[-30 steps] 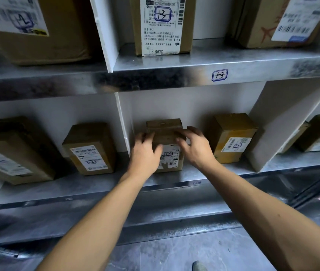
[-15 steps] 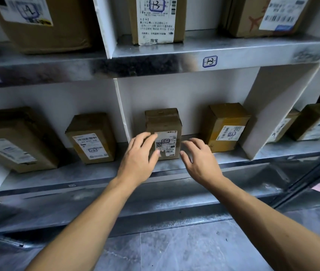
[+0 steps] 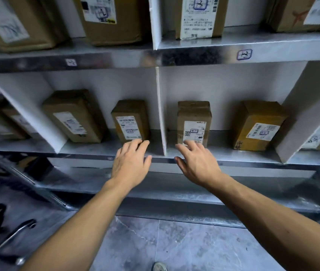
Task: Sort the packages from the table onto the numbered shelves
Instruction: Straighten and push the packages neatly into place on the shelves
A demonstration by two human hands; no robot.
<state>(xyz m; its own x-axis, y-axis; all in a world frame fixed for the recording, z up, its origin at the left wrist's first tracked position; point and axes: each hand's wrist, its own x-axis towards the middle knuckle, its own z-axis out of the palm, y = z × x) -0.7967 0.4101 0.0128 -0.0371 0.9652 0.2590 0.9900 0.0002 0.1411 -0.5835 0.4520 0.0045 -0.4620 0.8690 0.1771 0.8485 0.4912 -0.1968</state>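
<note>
Once both hands had let go of the package (image 3: 194,122), which they had clasped a second earlier, it stood upright on the lower shelf (image 3: 252,153), label facing out, just at 3 o'clock of the white divider (image 3: 161,114) and well apart from the lighter box (image 3: 258,126) farther toward 3 o'clock. The left hand (image 3: 130,163) had drawn back and drifted toward 9 o'clock, so that it hung before the next compartment, its fingertips overlapping the foot of the small box (image 3: 130,120) there; whether they touched it could not be told. The right hand (image 3: 198,163) hovered at 6 o'clock of the package, fingertips over the bottom of its label, contact equally unclear. Each grip was apart, fingers straight and spread, clamped on nothing. A marked tag (image 3: 244,54) sat on the upper shelf's edge at 1 o'clock; its figure and the one on the package's label were too blurred to compare. By my judgement this package was delivered, and the next step would be to return to the table, out of view, for another.
</note>
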